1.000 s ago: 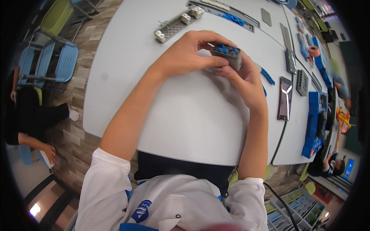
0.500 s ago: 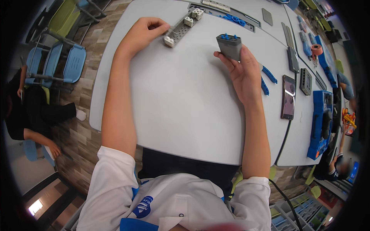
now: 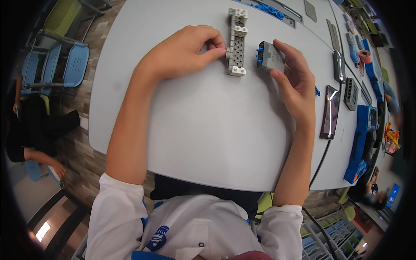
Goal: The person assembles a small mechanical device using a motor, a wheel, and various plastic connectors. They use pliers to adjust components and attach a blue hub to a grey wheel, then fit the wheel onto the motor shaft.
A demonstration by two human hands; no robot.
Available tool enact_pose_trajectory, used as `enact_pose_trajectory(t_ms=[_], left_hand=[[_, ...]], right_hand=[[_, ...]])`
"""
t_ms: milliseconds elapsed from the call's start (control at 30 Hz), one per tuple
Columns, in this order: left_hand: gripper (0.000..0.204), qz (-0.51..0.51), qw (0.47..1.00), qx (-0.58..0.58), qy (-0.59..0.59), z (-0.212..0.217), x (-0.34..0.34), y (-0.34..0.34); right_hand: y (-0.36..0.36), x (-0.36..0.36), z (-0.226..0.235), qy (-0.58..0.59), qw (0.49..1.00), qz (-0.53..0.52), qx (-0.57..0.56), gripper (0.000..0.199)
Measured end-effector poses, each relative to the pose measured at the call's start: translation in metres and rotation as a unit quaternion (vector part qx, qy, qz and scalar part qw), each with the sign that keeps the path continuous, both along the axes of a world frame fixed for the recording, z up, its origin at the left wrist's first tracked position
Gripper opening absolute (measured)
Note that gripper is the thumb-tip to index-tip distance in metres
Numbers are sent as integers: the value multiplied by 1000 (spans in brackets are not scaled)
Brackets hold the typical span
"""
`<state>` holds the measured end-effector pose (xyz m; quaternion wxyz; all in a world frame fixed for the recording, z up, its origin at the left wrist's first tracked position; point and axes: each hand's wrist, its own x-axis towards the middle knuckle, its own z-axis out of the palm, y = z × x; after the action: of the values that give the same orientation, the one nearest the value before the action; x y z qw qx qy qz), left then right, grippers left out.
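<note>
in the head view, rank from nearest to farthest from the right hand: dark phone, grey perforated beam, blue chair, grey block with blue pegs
1. grey block with blue pegs: held in the right hand.
2. dark phone: just to its right.
3. grey perforated beam: to its left, at the left hand.
4. blue chair: far left, off the table.

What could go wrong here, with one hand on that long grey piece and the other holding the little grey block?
The left hand only pinches the long grey piece at its edge, so it might twist or slide. The right hand holds the grey block by its sides; it could slip. The phone lies near that wrist and might get nudged.
</note>
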<state>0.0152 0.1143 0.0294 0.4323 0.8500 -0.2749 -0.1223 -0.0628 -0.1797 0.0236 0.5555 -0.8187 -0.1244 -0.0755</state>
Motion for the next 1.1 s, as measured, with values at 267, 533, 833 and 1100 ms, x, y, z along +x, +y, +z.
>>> enact_pose_trajectory(t_ms=[267,533,833,1100], left_hand=[[10,-39,998,-17,-49,-3,1,2],[11,-66,994,-50,-73,-5,5,8],[11,-82,992,-66,-76,-3,1,-5],[8,-77,991,-106,-18,12,-3,-7]], right_hand=[[6,-3,7,-36,989,12,-142,61],[13,-5,12,-36,976,25,-215,68],[8,-8,-2,23,998,15,-49,67],[11,-7,-4,11,998,8,-67,71]])
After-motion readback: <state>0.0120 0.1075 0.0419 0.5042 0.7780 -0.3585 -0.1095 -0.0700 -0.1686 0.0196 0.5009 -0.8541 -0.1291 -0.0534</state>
